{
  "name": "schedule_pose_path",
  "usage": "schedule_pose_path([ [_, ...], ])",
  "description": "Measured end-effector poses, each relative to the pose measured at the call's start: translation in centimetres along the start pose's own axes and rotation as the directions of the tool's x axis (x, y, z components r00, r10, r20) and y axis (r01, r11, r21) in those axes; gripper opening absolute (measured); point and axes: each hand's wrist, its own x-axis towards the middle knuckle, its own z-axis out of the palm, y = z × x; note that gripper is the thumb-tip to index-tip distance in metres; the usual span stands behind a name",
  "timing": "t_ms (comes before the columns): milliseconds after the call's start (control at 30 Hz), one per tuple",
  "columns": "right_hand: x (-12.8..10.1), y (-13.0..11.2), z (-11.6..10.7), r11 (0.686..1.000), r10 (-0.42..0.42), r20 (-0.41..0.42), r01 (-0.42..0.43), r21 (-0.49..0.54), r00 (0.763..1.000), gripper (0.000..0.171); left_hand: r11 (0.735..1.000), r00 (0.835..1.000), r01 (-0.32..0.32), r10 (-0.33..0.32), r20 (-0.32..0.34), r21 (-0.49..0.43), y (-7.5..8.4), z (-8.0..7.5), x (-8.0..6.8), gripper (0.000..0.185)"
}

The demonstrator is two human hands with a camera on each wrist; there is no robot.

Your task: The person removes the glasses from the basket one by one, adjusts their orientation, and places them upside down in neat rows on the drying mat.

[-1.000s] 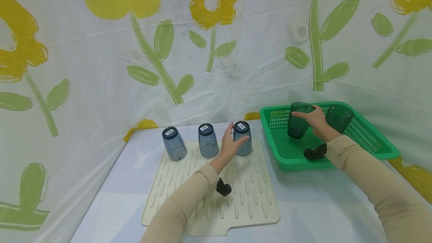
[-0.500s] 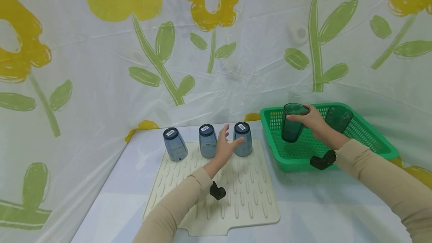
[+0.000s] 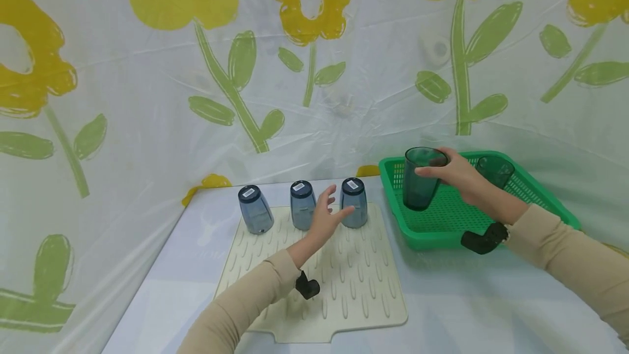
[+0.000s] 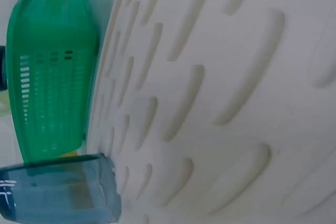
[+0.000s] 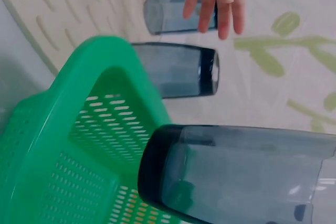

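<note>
My right hand [image 3: 457,173] grips a blue-tinted drinking glass [image 3: 419,187] near its rim, mouth up, over the left part of the green basket [image 3: 411,238]. In the right wrist view that same glass [image 5: 247,174] fills the lower right, its dark base toward the basket. Another glass [image 3: 495,171] stands in the basket, partly behind my right wrist. My left hand [image 3: 324,214] hovers above the ribbed cream mat [image 3: 354,288], fingers spread and holding nothing. It lies between two upside-down glasses, the middle one [image 3: 301,206] and the right one [image 3: 354,206].
A third upside-down glass [image 3: 255,212] stands at the mat's back left corner. Behind the white table [image 3: 172,288] hangs a flower-printed curtain [image 3: 368,97]. A black wrist mount [image 3: 484,238] sticks out under each sleeve.
My right hand has lifted the glass slightly and carried it left inside the basket area. My left hand has drawn back a little, down and left, from the right upside-down glass.
</note>
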Motion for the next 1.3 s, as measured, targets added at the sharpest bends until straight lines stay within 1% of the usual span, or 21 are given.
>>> schedule_pose_path([
  [133,-0.7,-0.6,0.2,1.0,-0.027,0.024,0.027,0.015,0.999,0.093,1.0,0.999,-0.007,0.008,0.041,-0.009,0.7,0.0,-0.7,0.074],
  [300,-1.9,-1.2,0.8,0.997,-0.067,0.052,0.064,0.045,0.996,0.087,0.999,0.993,-0.031,0.034,0.115,-0.021,1.7,0.0,-1.8,0.075],
  [400,-2.6,-1.4,1.3,0.995,-0.087,0.079,0.082,0.063,0.993,0.085,0.999,0.987,-0.034,0.04,0.156,-0.04,2.9,-0.1,-2.6,0.074],
  [533,-3.3,-1.6,2.0,0.993,-0.098,0.11,0.09,0.076,0.989,0.085,0.998,0.98,-0.046,0.052,0.194,-0.034,4.8,0.0,-3.9,0.074],
  [633,-3.8,-1.6,2.5,0.992,-0.106,0.12,0.096,0.085,0.987,0.085,0.999,0.974,-0.041,0.044,0.223,-0.018,5.3,0.2,-4.6,0.072],
  [667,-3.9,-1.6,2.7,0.991,-0.11,0.12,0.1,0.086,0.987,0.084,0.999,0.971,-0.034,0.037,0.235,-0.017,5.4,0.4,-4.8,0.071],
  [733,-4.2,-1.7,3.0,0.989,-0.126,0.123,0.114,0.097,0.984,0.084,0.999,0.968,-0.038,0.036,0.248,0.001,4.5,0.8,-4.9,0.07],
  [767,-4.4,-1.7,3.2,0.987,-0.133,0.124,0.121,0.101,0.983,0.084,1.0,0.966,-0.029,0.027,0.259,0.005,4.5,1.0,-5.1,0.069],
  [900,-4.8,-1.7,3.9,0.982,-0.165,0.13,0.149,0.119,0.978,0.083,0.999,0.961,-0.037,0.031,0.276,0.018,2.4,2.0,-5.1,0.07],
  [967,-5.0,-1.6,4.3,0.979,-0.178,0.133,0.161,0.128,0.975,0.082,1.0,0.957,-0.025,0.021,0.289,0.009,2.2,2.3,-5.2,0.071],
  [1000,-5.1,-1.5,4.5,0.977,-0.183,0.134,0.165,0.136,0.974,0.081,1.0,0.956,-0.027,0.024,0.292,0.007,1.6,2.5,-5.1,0.072],
  [1067,-5.3,-1.5,4.8,0.975,-0.184,0.135,0.163,0.15,0.974,0.081,0.999,0.953,-0.031,0.026,0.302,0.013,1.6,2.6,-5.2,0.069],
  [1167,-5.5,-1.3,5.3,0.969,-0.192,0.142,0.165,0.185,0.971,0.08,0.998,0.949,-0.034,0.016,0.316,0.05,1.8,2.6,-5.4,0.064],
  [1233,-5.6,-1.1,5.6,0.966,-0.19,0.145,0.158,0.207,0.971,0.079,0.996,0.948,-0.033,0.007,0.317,0.078,2.0,2.7,-5.5,0.059],
  [1300,-5.7,-0.9,5.8,0.96,-0.193,0.154,0.154,0.235,0.969,0.079,0.996,0.949,-0.018,-0.01,0.315,0.086,2.2,2.7,-5.7,0.055],
])
